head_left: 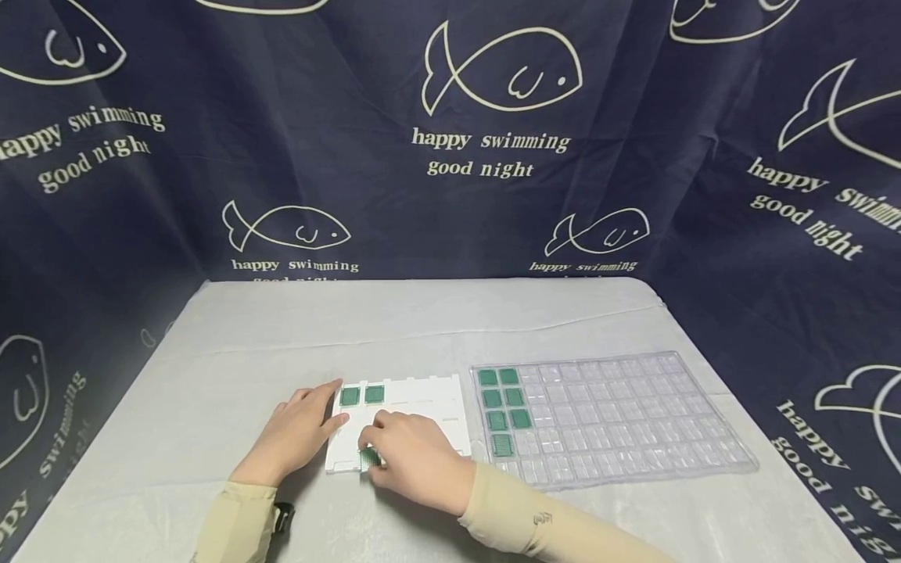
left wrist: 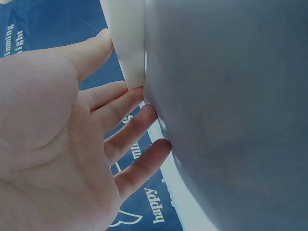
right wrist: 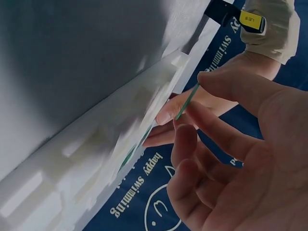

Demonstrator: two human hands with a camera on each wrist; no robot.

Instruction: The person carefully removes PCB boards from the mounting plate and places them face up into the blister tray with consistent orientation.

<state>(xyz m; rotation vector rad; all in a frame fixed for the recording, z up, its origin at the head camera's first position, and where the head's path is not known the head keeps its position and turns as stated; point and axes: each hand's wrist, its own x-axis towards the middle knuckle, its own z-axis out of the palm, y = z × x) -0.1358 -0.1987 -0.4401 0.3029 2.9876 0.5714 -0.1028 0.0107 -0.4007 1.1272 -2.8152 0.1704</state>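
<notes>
A small green square circuit board is pinched between the thumb and fingertips of my right hand. It is held over the front left part of a white plate; the right wrist view shows the board edge-on and tilted, apart from the plate. My left hand rests at the plate's left side, its thumb on the top and its fairly straight fingers at the edge. Two more green boards lie in the plate's back left spots. My right hand hides part of the plate.
A clear plastic tray with many small compartments lies right of the plate. Several green boards sit in its two leftmost columns. Both trays lie on a white-covered table, with a dark blue printed curtain around it.
</notes>
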